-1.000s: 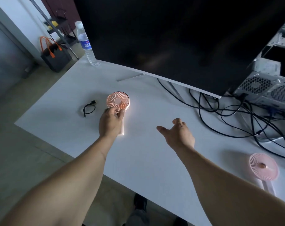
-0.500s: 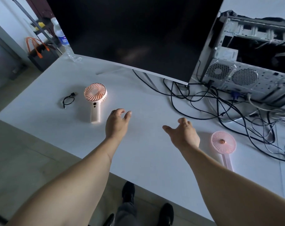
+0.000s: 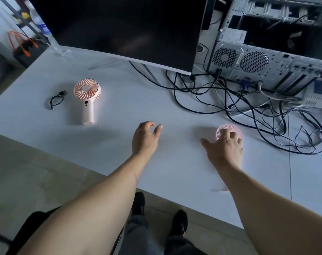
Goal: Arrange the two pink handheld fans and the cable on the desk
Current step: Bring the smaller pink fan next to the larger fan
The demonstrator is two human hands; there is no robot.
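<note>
Pink handheld fans lie well apart on the white tabletop (image 3: 119,100): the peach-pink fan (image 3: 86,100) rests flat toward the left with its handle pointing to the near edge, and the short black cable (image 3: 56,100) sits coiled just beside its head. The paler pink fan (image 3: 228,130) lies to the right, near the tangle of black computer cables (image 3: 248,107) that spill from the open PC case (image 3: 266,57). The right hand (image 3: 224,150) is over this fan's round head, its fingers (image 3: 230,136) spread and bent down onto the grille; whether they have closed on it cannot be told, and the handle is largely hidden under the wrist. The left hand (image 3: 145,138) hovers above bare tabletop between the two fans, fingers loosely curled and holding nothing. The step in hand looks like picking up the paler fan. The next move probably calls for a firm hold on its head, then carrying it clear of the computer cables toward the other fan and the short cable.
</note>
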